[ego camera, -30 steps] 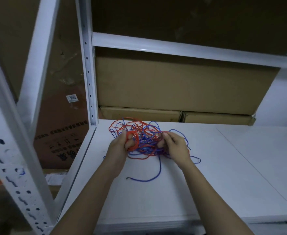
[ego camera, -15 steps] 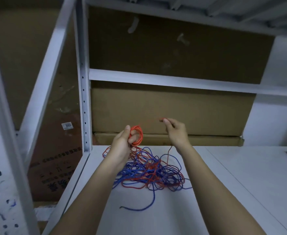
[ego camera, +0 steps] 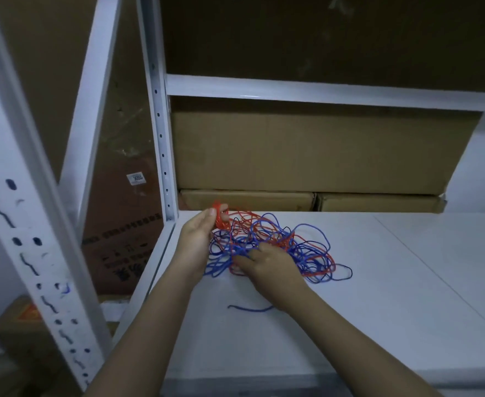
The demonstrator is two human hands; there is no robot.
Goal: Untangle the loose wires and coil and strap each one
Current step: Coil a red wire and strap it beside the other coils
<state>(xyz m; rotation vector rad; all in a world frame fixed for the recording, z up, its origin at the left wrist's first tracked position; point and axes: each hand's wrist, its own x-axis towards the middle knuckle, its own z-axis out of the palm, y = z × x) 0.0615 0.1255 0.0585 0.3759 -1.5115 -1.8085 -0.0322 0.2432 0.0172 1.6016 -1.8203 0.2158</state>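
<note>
A tangle of red wire [ego camera: 318, 272] and blue wire [ego camera: 315, 247] lies on the white shelf board [ego camera: 378, 296]. My left hand [ego camera: 198, 239] holds a small coil of red wire [ego camera: 219, 217] at the tangle's far left, thumb on its near side. My right hand [ego camera: 267, 265] lies low on the tangle's near side, fingers curled into the red and blue strands. A loose blue end [ego camera: 249, 308] trails on the board beside my right forearm.
A white perforated upright [ego camera: 161, 133] stands just left of the tangle. Cardboard boxes [ego camera: 307, 156] fill the back of the shelf under a white crossbar [ego camera: 321, 91]. Another perforated post [ego camera: 35, 239] stands near left, with boxes behind it.
My right hand has come down from its raised pull and reached into the tangle. My left hand has lowered with the red coil. The view has tilted down.
</note>
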